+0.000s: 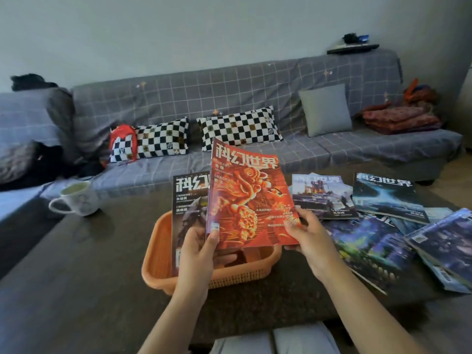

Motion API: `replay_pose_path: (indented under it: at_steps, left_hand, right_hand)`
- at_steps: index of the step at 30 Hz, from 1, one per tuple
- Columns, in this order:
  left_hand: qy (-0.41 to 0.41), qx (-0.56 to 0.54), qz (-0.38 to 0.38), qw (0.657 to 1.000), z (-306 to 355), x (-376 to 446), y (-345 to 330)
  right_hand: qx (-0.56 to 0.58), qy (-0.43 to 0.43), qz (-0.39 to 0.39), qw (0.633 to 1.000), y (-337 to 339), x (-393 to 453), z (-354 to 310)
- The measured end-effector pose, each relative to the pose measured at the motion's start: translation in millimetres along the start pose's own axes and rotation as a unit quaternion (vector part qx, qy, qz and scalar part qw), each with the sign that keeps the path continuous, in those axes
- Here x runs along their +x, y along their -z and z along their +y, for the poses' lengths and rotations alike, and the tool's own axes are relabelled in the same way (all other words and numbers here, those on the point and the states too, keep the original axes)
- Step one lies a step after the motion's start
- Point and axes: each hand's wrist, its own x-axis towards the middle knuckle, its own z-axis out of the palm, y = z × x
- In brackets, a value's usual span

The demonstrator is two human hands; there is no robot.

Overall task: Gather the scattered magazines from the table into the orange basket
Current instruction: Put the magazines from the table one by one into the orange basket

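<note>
Both hands grip it, left hand (201,247) and right hand (310,235) pinching my red magazine (249,198) by its bottom corners above the orange basket (155,261); light, floppy, probably slick.

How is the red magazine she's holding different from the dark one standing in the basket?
The red magazine has a bright red-orange cover and is held above the orange basket by both hands; the dark magazine has a black-grey cover, already stands inside the basket, and is half hidden. Both show the same white title lettering.
</note>
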Motion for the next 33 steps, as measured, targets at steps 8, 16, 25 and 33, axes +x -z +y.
replay_pose_path:
  at_steps: [8, 16, 25, 33]
  left_hand:
    - [0.001, 0.034, 0.077, 0.996, -6.4, 7.6, 56.6]
    - [-0.049, 0.359, 0.120, 0.924, -12.1, 15.4, 77.9]
    - [-0.053, 0.425, 0.139, 0.893, -15.6, 22.1, 84.7]
    - [-0.013, 0.487, 0.087, 0.869, -14.5, 37.8, 70.5]
  right_hand:
    - [-0.078, -0.004, -0.055, 0.995, -58.2, 0.0, 6.2]
    - [-0.282, 0.064, -0.019, 0.957, -76.6, 1.3, 14.1]
    - [-0.372, 0.062, 0.003, 0.926, -76.9, 11.2, 21.2]
    - [-0.336, -0.003, -0.063, 0.940, -79.9, 21.1, 13.9]
